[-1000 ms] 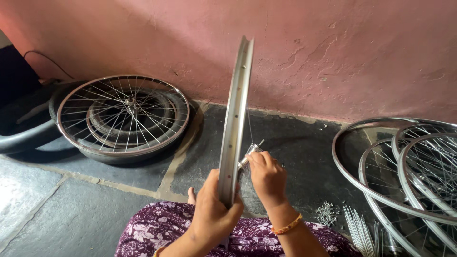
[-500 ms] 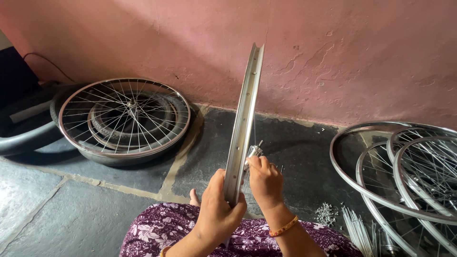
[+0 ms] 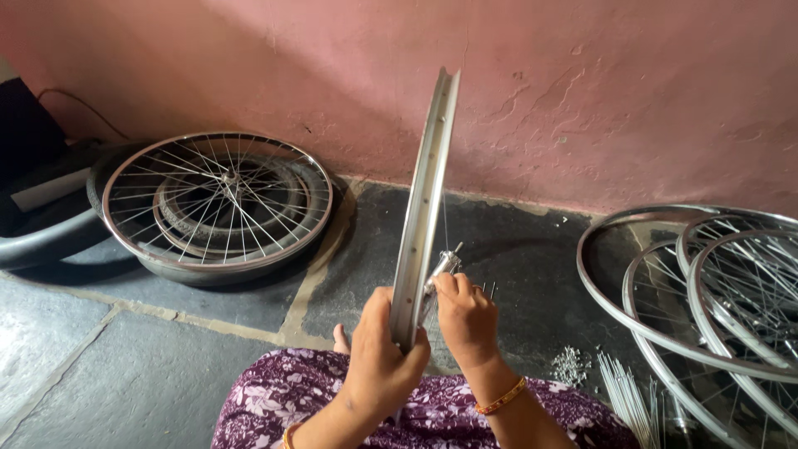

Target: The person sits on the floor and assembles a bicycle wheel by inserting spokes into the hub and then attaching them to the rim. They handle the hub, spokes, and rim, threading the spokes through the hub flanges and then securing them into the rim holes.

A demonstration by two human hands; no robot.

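Here, nearest the camera, a lap in purple floral cloth (image 3: 307, 399), both forearms rising from it. Left hand (image 3: 384, 359) closed around the lower edge of a bare silver rim (image 3: 424, 208), fingers wrapped over the channel, thumb on the near face; rim stands upright on edge, seen almost end-on, top leaning slightly right toward the wall. Right hand (image 3: 467, 320), orange bangle (image 3: 500, 397) at the wrist, is curled with fingertips pinched on the metal hub (image 3: 445, 264) just beside the rim's right face; a thin spoke appears to run up from the hub, too fine to be sure. Judgement: the step goes best if the left grip holds the rim steady and vertical while the right works with fingertips only, keeping hub centred in the rim plane. Beyond the hands, on the dark stone floor (image 3: 515, 249), a small heap of nipples (image 3: 570, 366) and loose spokes (image 3: 623, 399) to the right. Farther: spoked wheel lying on a tyre (image 3: 218, 204) at left, stacked rims (image 3: 706, 291) at right, pink wall (image 3: 582, 91) behind
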